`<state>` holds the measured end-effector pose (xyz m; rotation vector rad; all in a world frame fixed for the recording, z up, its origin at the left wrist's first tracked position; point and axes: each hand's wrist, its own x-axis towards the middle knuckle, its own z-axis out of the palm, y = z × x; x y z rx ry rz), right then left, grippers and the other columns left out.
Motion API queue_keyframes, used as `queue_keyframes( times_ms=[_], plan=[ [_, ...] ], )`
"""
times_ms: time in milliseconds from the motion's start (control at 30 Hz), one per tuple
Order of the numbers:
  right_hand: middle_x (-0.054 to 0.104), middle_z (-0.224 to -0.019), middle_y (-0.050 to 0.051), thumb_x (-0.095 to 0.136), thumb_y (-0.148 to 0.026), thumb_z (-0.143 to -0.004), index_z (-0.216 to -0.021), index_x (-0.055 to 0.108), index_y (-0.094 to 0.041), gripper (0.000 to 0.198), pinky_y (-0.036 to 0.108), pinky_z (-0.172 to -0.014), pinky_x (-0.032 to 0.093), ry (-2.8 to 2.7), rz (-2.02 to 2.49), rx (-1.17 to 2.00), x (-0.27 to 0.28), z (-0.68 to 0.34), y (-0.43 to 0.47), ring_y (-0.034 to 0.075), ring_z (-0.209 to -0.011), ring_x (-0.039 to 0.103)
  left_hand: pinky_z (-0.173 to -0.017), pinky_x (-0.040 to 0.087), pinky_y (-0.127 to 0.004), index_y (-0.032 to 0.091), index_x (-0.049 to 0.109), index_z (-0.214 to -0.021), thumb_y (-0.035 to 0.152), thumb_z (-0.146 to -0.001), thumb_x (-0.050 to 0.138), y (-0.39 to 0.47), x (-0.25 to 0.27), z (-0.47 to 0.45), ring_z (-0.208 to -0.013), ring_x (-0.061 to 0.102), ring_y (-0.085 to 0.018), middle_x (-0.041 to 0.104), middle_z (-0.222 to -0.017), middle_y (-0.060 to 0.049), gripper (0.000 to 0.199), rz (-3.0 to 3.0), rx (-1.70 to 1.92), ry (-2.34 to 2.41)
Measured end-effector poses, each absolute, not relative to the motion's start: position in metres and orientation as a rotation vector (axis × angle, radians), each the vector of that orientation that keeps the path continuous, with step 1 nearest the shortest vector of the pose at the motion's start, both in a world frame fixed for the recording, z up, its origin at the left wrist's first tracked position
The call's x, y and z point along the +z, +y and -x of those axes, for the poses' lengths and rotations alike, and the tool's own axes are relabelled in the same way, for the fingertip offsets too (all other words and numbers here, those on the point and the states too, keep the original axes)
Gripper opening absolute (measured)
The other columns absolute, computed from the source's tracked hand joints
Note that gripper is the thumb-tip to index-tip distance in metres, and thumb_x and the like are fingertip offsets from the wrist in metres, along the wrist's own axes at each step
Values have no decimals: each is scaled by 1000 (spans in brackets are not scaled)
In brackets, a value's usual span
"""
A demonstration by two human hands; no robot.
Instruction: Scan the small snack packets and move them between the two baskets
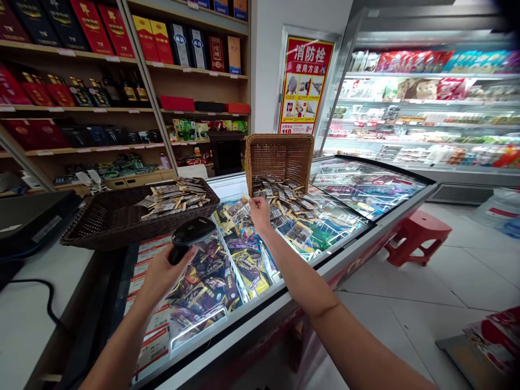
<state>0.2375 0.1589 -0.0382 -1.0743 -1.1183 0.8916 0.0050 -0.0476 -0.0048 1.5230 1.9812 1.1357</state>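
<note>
My left hand (173,265) is wrapped round the grip of a black barcode scanner (194,230), held above the glass lid of a freezer. My right hand (260,211) is closed in a pinch at the front left corner of a tan wicker basket (280,151). A small snack packet (240,210) shows at its fingertips, partly hidden by them. The basket lies tipped on its side, its opening towards me, and many small packets (290,197) spill from it onto the glass. To the left, a dark brown woven basket (114,235) holds a heap of similar packets (174,197).
Below the glass, the chest freezer (227,330) holds wrapped ice creams in wire dividers. A black machine (36,222) with a cable is at left. Shelves of boxed bottles (89,24) stand behind. A red stool (420,235) and a lit fridge (422,108) are at right.
</note>
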Motion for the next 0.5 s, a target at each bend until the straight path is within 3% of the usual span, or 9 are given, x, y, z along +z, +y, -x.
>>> queue_keyframes(
  times_ms=[333, 500],
  plan=[
    [71, -99, 5, 68, -46, -94, -96, 65, -25, 21, 31, -68, 53, -1026, 1047, 1027, -37, -238, 159, 19, -82, 63, -50, 31, -28, 26, 60, -71, 88, -64, 66, -54, 10, -25, -52, 46, -16, 52, -54, 3, 64, -1627, 969, 1959],
    [71, -97, 5, 71, -50, -92, -95, 65, -25, 26, 32, -72, 53, -1052, 1060, 1044, -34, -241, 160, 20, -85, 64, -50, 29, -28, 26, 59, -72, 83, -69, 64, -55, 10, -24, -53, 42, -15, 48, -55, 3, 58, -1653, 988, 1953]
  ],
)
